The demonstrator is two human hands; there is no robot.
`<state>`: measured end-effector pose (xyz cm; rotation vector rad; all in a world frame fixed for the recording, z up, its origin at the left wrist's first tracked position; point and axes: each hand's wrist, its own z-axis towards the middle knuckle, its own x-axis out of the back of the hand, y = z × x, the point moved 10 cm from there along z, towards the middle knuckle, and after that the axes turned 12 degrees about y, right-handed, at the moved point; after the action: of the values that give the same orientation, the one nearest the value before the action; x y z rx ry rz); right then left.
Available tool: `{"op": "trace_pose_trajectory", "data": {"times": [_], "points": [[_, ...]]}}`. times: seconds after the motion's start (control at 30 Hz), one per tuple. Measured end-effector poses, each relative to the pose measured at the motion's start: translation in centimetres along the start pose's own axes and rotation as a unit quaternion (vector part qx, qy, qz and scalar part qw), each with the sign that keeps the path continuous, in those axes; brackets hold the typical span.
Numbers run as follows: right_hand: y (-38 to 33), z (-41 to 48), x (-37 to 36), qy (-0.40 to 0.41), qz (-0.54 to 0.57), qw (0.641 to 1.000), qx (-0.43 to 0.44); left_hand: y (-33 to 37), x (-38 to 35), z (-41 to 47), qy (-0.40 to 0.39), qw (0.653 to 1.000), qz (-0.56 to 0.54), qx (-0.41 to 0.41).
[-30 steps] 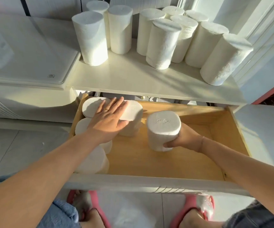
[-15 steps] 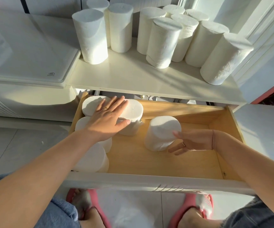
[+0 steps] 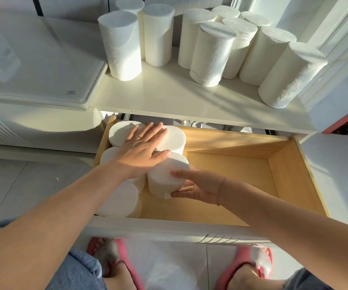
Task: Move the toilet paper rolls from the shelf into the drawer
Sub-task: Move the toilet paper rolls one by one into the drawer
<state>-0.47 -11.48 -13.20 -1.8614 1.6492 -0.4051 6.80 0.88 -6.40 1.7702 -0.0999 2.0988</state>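
Left hand lies flat, fingers straight, on rolls at the left end of the drawer. Right hand, fingers seemingly straight, presses a roll against them. 10 upright rolls stand on the shelf.

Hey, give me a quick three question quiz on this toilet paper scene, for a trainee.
1. True or false: the right half of the open light wooden drawer is packed with rolls.
2. The right hand touches a white cylindrical toilet paper roll on its: A top, B side, C neither.
3. Fill in: the left hand lies flat across the back rolls, on their ____.
Key: 1 false; 2 B; 3 tops.
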Motion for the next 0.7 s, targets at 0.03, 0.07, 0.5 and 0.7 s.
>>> {"op": "trace_pose_trajectory", "data": {"times": [0.03,0.07,0.5,0.7], "points": [[0.0,0.0,-0.4,0.010,0.017,1.000,-0.004,0.0,0.0,0.0,-0.001,1.000,0.005,-0.002],[0.1,0.1,-0.7,0.021,0.027,0.999,-0.005,0.0,-0.1,0.0,-0.004,1.000,0.009,-0.004],[-9.2,-2.8,3.6,0.236,-0.331,0.868,0.285,0.4,0.3,-0.6,-0.003,1.000,0.000,-0.008],[-21.2,-6.5,8.7,0.380,-0.145,0.773,0.488,0.1,-0.1,-0.4,0.012,1.000,-0.011,0.004]]}}
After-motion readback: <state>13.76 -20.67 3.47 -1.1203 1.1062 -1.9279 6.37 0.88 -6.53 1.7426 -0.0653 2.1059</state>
